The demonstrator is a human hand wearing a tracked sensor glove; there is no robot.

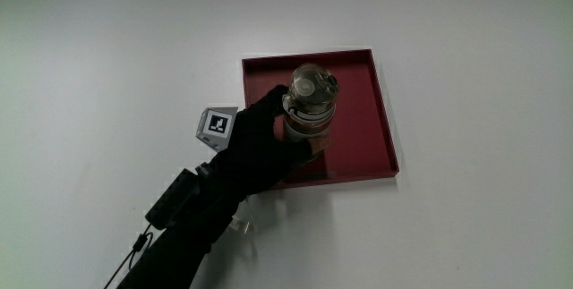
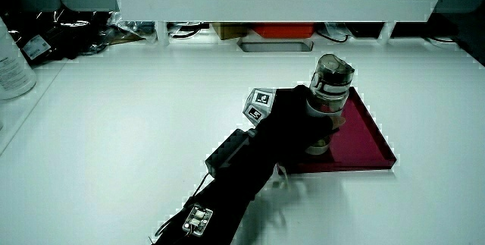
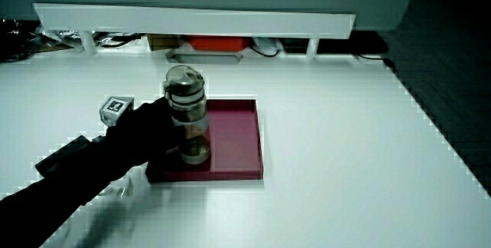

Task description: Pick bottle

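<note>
Gloved hand [image 1: 260,137] wrapped around the middle of the bottle [image 1: 310,110], fingers closed on its body, bottle upright inside the dark red tray [image 1: 385,119] on the white table [image 1: 107,47]. Probably best lifted straight up from here, kept plumb, with the base cleared over the tray's low rim before any sideways travel (a tilt could catch the rim and drag the tray along). Grip at mid-height judged sound, the weight sitting close to the fingers. Base in a side view [image 3: 193,154] apparently still down on the tray floor. Clear-walled bottle [image 2: 327,93], grey cap with a domed lid, a banded collar just beneath, and something dark inside the lower part. Patterned cube [image 1: 216,126] up on the back of the hand.
</note>
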